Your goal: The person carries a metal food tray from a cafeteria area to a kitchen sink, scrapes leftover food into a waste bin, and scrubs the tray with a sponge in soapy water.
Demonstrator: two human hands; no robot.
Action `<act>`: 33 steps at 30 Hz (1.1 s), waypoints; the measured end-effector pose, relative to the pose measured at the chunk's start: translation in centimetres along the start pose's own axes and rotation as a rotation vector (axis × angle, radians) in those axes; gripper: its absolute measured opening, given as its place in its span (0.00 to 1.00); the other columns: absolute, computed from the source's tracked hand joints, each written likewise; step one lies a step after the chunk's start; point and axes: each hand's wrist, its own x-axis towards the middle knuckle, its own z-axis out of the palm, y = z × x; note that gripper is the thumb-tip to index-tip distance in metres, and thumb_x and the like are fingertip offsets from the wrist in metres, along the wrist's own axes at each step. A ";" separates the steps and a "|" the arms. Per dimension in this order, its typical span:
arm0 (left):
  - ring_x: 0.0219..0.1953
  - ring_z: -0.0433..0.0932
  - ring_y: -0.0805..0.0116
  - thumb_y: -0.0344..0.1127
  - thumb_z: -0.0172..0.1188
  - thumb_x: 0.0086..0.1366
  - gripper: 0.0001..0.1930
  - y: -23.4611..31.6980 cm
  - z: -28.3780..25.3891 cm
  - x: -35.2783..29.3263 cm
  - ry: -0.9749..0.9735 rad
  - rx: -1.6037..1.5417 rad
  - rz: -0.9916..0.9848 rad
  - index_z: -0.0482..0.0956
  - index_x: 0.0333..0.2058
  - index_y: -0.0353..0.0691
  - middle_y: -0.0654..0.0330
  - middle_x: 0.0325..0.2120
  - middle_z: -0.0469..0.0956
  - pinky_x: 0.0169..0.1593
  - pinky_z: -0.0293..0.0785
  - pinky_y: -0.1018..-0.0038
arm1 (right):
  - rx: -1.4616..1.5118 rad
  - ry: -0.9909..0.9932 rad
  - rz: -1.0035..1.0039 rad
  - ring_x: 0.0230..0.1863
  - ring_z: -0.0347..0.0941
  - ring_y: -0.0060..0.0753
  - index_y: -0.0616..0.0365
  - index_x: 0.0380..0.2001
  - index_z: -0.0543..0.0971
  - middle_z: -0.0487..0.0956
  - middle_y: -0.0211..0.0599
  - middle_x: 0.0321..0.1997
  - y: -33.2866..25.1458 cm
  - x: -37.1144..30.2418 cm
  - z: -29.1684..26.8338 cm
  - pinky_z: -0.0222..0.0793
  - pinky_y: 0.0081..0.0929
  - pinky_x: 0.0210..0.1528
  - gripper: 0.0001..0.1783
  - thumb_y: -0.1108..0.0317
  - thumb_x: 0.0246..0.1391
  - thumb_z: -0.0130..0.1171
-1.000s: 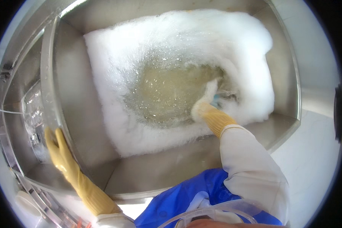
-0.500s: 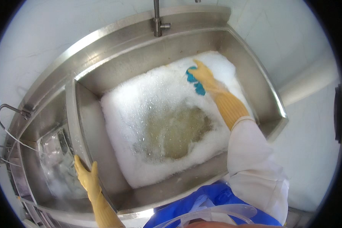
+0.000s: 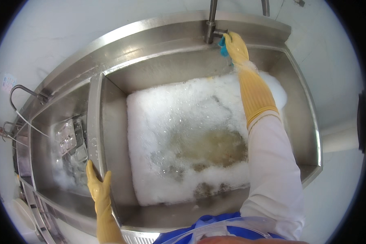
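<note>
My right hand [image 3: 236, 49], in a yellow rubber glove, reaches to the back edge of the large steel sink [image 3: 166, 69]. A teal cloth [image 3: 223, 47] is bunched in its fingers. Those fingertips are at the side handle of the faucet [image 3: 210, 30]; whether they press on it is hard to make out. My left hand [image 3: 99, 188], gloved in yellow too, rests on the steel divider [image 3: 95, 122] between two basins, thumb apart from the fingers and holding nothing. White foam [image 3: 158, 118] covers most of the water below, with a murky brownish patch [image 3: 215, 148].
In the left basin, metal pans [image 3: 71, 134] lie in water. A curved tap [image 3: 22, 91] with a thin white hose [image 3: 33, 124] stands at its back. Along the right wall runs a thick white pipe [image 3: 339, 136].
My right hand has moved up and away, carrying the teal cloth from the foam to the faucet handle. My left hand stays on the divider. The view has shifted.
</note>
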 end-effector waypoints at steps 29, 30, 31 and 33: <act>0.61 0.72 0.39 0.52 0.73 0.56 0.43 -3.1 0.4 -0.5 0.166 0.054 0.273 0.65 0.66 0.43 0.47 0.62 0.70 0.61 0.71 0.50 | 0.358 0.480 0.175 0.43 0.82 0.37 0.66 0.54 0.77 0.84 0.49 0.47 10.4 -55.3 -25.1 0.77 0.33 0.49 0.20 0.60 0.71 0.53; 0.58 0.73 0.37 0.51 0.72 0.56 0.41 -3.1 0.4 -0.8 0.164 0.148 0.193 0.66 0.65 0.43 0.48 0.60 0.70 0.60 0.70 0.50 | 0.410 0.559 0.181 0.44 0.82 0.38 0.67 0.56 0.76 0.84 0.50 0.48 11.6 -57.3 -25.3 0.77 0.33 0.50 0.21 0.59 0.72 0.52; 0.58 0.73 0.37 0.52 0.71 0.57 0.41 -4.1 0.4 -1.1 0.169 0.128 0.213 0.66 0.65 0.43 0.48 0.61 0.69 0.60 0.70 0.50 | 0.289 0.658 0.205 0.45 0.82 0.40 0.68 0.55 0.77 0.84 0.51 0.48 12.9 -58.6 -25.7 0.76 0.35 0.51 0.23 0.57 0.71 0.54; 0.58 0.72 0.37 0.52 0.70 0.58 0.40 -7.8 0.9 -2.5 0.149 0.104 0.237 0.65 0.66 0.44 0.49 0.61 0.69 0.61 0.69 0.50 | -0.066 0.826 0.327 0.46 0.80 0.45 0.71 0.51 0.78 0.83 0.54 0.47 15.3 -60.0 -24.5 0.75 0.38 0.51 0.26 0.53 0.69 0.57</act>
